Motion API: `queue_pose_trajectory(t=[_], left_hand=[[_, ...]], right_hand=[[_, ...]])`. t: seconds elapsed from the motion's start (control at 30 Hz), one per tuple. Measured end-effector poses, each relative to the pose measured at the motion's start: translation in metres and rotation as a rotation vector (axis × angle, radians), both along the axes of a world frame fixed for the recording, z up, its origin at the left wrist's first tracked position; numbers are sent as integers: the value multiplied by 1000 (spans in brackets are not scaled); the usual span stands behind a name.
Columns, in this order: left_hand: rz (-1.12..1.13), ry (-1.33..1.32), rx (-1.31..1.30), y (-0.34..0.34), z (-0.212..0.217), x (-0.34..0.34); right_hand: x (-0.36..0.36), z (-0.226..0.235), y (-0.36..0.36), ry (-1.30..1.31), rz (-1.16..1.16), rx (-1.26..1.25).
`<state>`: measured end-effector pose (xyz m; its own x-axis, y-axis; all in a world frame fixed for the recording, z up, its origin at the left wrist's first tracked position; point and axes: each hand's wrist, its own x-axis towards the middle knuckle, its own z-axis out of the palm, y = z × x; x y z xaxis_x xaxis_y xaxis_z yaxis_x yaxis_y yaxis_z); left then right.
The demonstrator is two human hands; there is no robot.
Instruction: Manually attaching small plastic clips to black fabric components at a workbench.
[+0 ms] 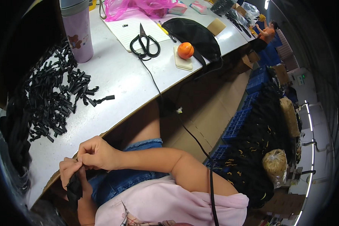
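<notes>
A small black strap piece [74, 187] — limp, dark, hanging downward — sits below the table edge, over the lap.

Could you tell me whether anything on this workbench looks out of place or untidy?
Mostly the black plastic pieces: they lie in a loose, scattered heap on the white table, with a few strays toward its edge. An orange sits on a small pad among the tools, near the scissors. Nothing looks spilled or broken.

A worktable [120, 81] count: 1 scissors [144, 44], 1 orange [185, 50], 1 bottle [78, 30], 1 notepad [133, 28], and black clips [56, 96] too many to count.
</notes>
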<state>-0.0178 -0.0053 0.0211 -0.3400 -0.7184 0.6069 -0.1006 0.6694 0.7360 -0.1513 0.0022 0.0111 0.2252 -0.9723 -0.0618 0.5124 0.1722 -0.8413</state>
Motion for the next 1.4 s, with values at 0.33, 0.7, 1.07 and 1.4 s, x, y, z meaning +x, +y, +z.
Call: queue_pose_trajectory(t=[0.33,0.7,1.07,1.4], left_hand=[[50,473,618,-7,-7,21],[143,426,547,-6,-14,18],[108,354,613,-4,-24,24],[165,380,666,-2,-22,19]], right_hand=[[-61,1,-56,1684,-424,-619],[-53,8,-33,1439,-517,-821],[-48,-3,-31,1494,-584,-838],[-52,0,-32,1473,-602,-839]])
